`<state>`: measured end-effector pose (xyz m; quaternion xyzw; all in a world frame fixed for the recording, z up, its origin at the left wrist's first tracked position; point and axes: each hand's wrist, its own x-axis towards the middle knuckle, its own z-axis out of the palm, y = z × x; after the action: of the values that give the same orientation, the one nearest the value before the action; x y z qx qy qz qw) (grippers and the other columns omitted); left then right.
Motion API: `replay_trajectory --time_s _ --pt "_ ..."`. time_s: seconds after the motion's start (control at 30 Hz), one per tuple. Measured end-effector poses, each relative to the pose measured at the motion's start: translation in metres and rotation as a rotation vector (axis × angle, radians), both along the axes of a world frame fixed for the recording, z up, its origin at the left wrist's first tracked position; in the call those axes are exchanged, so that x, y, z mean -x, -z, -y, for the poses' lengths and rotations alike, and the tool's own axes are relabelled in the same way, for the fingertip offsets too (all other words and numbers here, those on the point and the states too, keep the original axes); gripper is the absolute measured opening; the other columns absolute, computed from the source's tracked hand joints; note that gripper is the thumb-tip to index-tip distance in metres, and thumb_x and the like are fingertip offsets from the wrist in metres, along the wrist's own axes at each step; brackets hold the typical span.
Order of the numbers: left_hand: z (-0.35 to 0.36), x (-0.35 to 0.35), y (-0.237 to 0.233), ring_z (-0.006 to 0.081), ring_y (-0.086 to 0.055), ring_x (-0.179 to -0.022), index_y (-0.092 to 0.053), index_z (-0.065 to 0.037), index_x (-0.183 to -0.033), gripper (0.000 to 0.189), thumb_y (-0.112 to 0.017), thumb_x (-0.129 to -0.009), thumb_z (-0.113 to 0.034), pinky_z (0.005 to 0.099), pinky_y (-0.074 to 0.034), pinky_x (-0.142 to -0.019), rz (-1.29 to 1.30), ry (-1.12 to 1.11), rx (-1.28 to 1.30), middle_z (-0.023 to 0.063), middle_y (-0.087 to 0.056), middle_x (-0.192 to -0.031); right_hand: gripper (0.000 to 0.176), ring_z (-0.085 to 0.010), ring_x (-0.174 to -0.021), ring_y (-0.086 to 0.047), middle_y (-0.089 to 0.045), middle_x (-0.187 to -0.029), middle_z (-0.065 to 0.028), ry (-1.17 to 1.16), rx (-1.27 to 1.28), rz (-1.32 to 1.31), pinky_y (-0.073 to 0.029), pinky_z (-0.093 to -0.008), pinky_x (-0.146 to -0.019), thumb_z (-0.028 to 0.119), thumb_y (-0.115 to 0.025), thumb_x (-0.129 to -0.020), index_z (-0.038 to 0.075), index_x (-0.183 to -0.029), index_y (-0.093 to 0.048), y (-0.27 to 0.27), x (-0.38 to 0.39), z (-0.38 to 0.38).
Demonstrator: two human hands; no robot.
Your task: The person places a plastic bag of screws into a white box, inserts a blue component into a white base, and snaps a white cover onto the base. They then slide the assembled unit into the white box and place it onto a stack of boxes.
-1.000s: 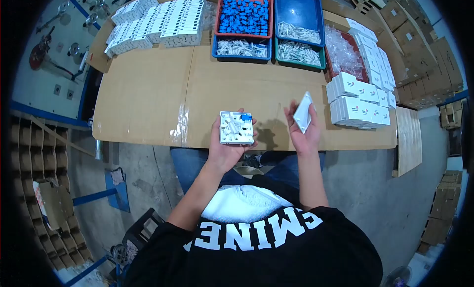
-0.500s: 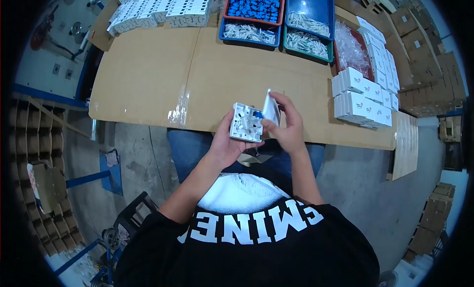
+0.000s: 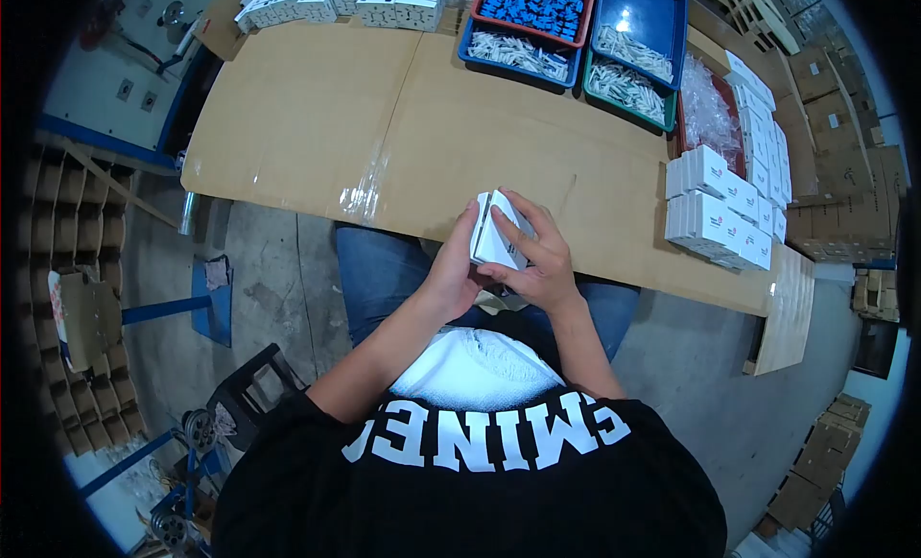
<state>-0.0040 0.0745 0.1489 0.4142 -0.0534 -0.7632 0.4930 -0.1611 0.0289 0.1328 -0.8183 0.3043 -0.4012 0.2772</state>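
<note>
Just past the near edge of the cardboard-covered table, my two hands hold a small white plastic box. My left hand [image 3: 453, 273] wraps around the base [image 3: 478, 230] from the left and below. Over the base lies the white cover [image 3: 499, 246], with a dark gap between them on the left side. My right hand [image 3: 545, 270] grips the cover, its fingers over the top and its thumb at the near side. The inside of the base is hidden.
At the back stand bins of blue parts [image 3: 533, 9] and white slim parts [image 3: 518, 57]. White boxes [image 3: 721, 213] are stacked at the right by a red bin of clear plastic bags [image 3: 710, 107]. More white units [image 3: 384, 6] line the back left. Cardboard [image 3: 288, 126] covers the table.
My right hand has brought the cover leftward onto the base, hiding its inside and the blue piece there. The box is now tilted. The view has shifted slightly.
</note>
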Motion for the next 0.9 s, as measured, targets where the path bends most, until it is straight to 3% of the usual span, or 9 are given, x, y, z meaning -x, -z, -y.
replay_trajectory --time_s 0.6,0.9 --pt "-0.003 0.004 0.000 0.0211 -0.066 -0.116 -0.053 -0.013 -0.143 0.056 -0.044 -0.108 -0.057 0.0374 -0.056 -0.093 0.018 -0.031 0.023 0.0061 -0.066 -0.127 0.075 -0.0376 -0.124 -0.062 -0.060 -0.143 -0.0191 0.014 0.045 -0.012 -0.051 -0.0458 -0.103 0.044 -0.090 -0.068 0.014 -0.135 -0.072 0.001 0.001 -0.004" --pt "-0.005 0.004 -0.006 0.0212 -0.065 -0.118 -0.050 -0.014 -0.146 0.054 -0.040 -0.111 -0.053 0.0367 -0.054 -0.096 0.040 -0.027 0.004 0.0070 -0.064 -0.129 0.072 -0.0357 -0.133 -0.059 -0.059 -0.149 -0.0171 -0.020 0.072 0.008 -0.047 -0.0450 -0.108 0.037 -0.089 -0.072 0.007 -0.135 -0.070 -0.003 0.000 -0.002"
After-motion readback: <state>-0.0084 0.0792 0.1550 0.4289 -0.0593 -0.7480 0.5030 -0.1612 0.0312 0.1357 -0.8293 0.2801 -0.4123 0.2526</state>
